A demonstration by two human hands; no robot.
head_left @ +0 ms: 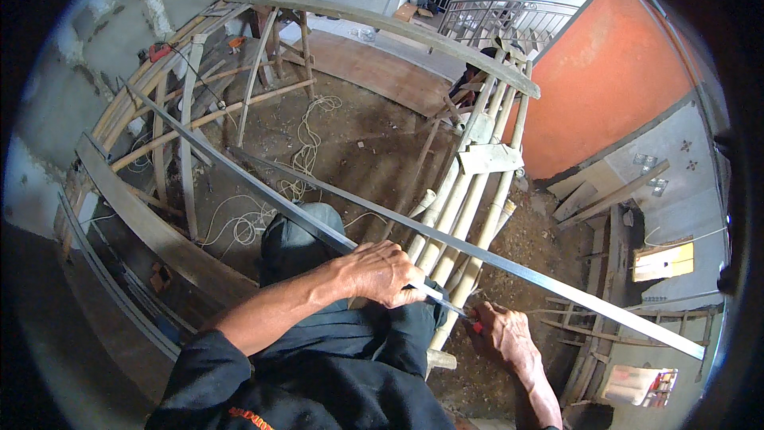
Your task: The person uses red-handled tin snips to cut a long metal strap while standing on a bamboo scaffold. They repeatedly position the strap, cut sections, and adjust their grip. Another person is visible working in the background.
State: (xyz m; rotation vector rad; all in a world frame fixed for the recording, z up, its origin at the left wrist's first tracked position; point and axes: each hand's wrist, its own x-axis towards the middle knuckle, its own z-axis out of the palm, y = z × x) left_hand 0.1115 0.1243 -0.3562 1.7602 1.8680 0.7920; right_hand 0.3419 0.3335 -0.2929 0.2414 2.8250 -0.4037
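My left hand [383, 271] is closed around a long grey metal strip [239, 175] that runs up to the left toward the wall. Its near end meets my right hand [503, 334], which grips a small tool with a red handle [476, 324] right at the strip's tip. What kind of tool it is stays hidden by the fingers. A second long metal strip [557, 283] crosses just beyond both hands and stretches off to the right. My dark trousers [302, 247] show beneath my left forearm.
I am high on a bamboo scaffold [469, 199] with curved wooden planks [382, 24] around it. Far below lies a dirt floor with coiled white rope [306, 143]. An orange wall [605, 87] stands to the right, a grey block wall [87, 87] to the left.
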